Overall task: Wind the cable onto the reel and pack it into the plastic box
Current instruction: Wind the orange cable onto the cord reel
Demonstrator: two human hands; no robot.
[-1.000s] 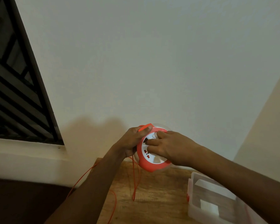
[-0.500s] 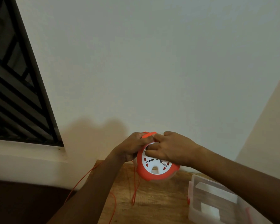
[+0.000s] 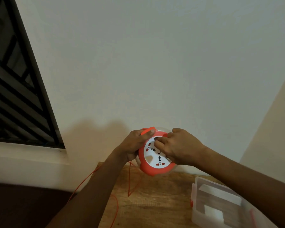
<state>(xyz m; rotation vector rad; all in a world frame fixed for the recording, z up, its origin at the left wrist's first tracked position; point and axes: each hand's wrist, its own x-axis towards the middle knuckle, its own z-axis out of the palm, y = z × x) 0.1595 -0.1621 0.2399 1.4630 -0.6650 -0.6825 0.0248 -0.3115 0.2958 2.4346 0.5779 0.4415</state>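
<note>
Between the two hands, lifted above the wooden table (image 3: pixel 155 203), sits the round orange reel (image 3: pixel 155 160) with its white socket face turned toward the camera. At its left edge the left hand (image 3: pixel 132 145) grips the rim, thumb pressed on an orange handle tab (image 3: pixel 148 130) at the top. Against the upper part of the white face the right hand (image 3: pixel 178 147) has its fingertips (image 3: pixel 156 143) curled and pinching at a dark slot. Below the left hand's hold, thin orange cable (image 3: pixel 129 178) hangs loose to the table and trails off its near-left edge. Down to the right of the reel, a clear plastic box (image 3: pixel 204 216) rests open on the table.
</note>
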